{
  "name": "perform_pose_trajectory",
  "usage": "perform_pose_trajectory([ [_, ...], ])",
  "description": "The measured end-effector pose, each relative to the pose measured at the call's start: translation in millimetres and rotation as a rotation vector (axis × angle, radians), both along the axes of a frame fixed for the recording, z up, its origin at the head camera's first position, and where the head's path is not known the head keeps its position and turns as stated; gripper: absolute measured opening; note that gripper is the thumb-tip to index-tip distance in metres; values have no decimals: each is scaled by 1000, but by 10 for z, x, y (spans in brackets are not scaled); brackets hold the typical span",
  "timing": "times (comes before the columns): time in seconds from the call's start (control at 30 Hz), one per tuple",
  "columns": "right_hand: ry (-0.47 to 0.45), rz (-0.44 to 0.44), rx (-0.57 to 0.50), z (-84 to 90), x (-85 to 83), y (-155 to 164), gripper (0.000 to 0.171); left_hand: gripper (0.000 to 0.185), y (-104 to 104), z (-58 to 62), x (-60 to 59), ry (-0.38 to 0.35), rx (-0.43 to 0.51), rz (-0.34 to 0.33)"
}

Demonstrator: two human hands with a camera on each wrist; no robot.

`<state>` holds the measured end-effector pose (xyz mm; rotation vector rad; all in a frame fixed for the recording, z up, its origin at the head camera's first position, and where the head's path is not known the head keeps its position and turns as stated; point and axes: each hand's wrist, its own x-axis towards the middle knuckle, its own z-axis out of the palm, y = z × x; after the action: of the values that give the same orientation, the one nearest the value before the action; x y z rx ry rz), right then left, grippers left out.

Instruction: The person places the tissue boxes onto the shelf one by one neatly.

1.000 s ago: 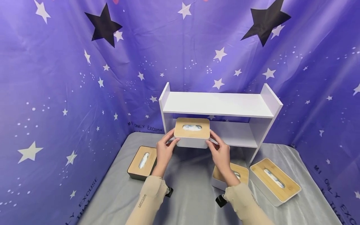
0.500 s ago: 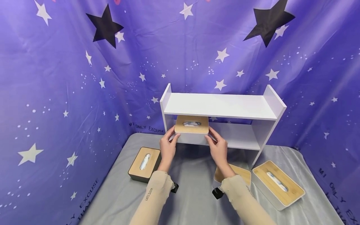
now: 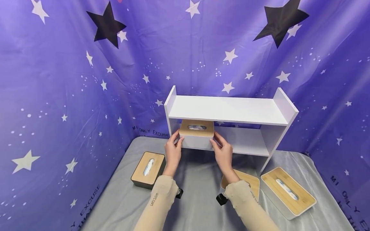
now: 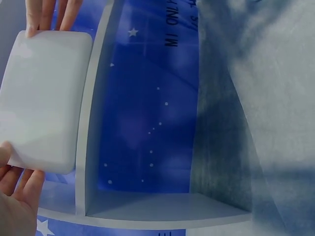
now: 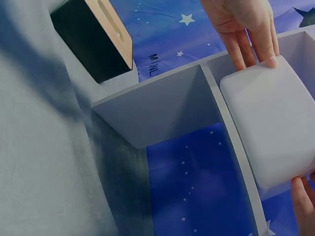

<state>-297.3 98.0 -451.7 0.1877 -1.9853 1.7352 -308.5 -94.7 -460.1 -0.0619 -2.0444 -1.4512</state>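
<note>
A white tissue box (image 3: 197,141) with a bamboo lid is at the left end of the middle level of a white two-tier shelf (image 3: 222,109). Its back part is under the top board. My left hand (image 3: 172,153) grips its left end, thumb toward the front. At the other end, my right hand (image 3: 224,155) holds it in the same way. In the left wrist view the smooth white front of the box (image 4: 47,103) shows between both hands. The right wrist view has that white face (image 5: 273,123) close beside the shelf board edge.
A black tissue box (image 3: 148,168) with a bamboo lid lies left on the grey cloth (image 3: 196,199). Two white ones lie at right: one (image 3: 251,181) partly behind my right forearm, another (image 3: 289,192) farther right. A purple star-print curtain (image 3: 196,48) hangs behind the shelf.
Both hands have moved the white tissue box forward, from in front of the shelf to partly inside its middle level. Over the last half second it has settled slightly lower.
</note>
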Motion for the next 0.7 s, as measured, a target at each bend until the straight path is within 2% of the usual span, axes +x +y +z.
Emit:
perform_pose_trajectory([
  [0.17,15,22,-3,-51,-59,17,41,40,-29,7,7,23,-4,-5],
  [0.37,-9,76,21,-80,-25,35,48,47,-50,-34,53,39,-4,-55],
  [0.53,-51,106,42,-75,79,71,50,48,-56,-89,126,60,22,-90],
  [0.7,-40,132,57,111,287,105,50,50,-62,-147,188,39,82,-118],
])
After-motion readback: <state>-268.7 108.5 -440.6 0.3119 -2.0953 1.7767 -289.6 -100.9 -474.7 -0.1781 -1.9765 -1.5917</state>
